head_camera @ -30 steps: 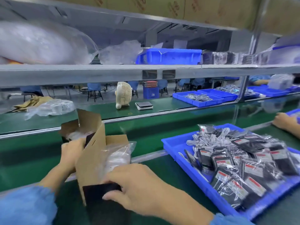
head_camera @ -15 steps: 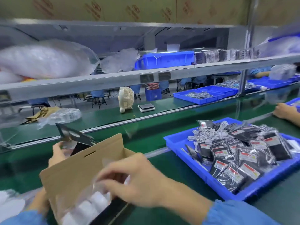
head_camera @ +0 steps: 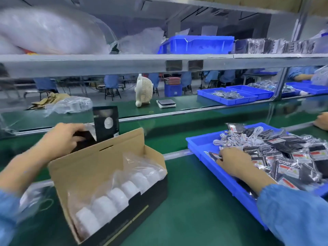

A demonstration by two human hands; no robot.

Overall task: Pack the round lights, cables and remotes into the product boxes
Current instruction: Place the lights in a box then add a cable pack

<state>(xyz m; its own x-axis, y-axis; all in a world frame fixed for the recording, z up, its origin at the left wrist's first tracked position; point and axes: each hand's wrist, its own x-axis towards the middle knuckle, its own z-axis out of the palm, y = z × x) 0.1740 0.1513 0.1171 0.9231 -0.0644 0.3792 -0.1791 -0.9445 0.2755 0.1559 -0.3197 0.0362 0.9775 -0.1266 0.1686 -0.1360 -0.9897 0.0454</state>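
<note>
On the green bench point(head_camera: 186, 201) before us, we list one open product box point(head_camera: 110, 176), black outside and brown card inside, lying with its long axis running from near left to far right, its opening facing up and its lid flap raised along the far side. Inside it we count a row of round white lights point(head_camera: 120, 192) in clear plastic wrap, stacked face to face along that same axis. Our left hand point(head_camera: 63, 139) curls its fingers round the black end flap at the box's far left corner, gripping it upright. Our right hand point(head_camera: 234, 162) reaches into the blue tray point(head_camera: 197, 144) just right of the box, fingers bent down over the black bagged remotes point(head_camera: 287, 162); whether it pinches one we cannot tell. White cables point(head_camera: 234, 139) lie bundled at the tray's far end. Further items: a white desk fan point(head_camera: 143, 91) and a small scale point(head_camera: 166, 103) on the far bench, further blue trays point(head_camera: 230, 96) beyond, a blue bin point(head_camera: 197, 45) and plastic bags point(head_camera: 49, 31) on the shelf above. Another person's hand point(head_camera: 322, 120) shows at the right edge.
</note>
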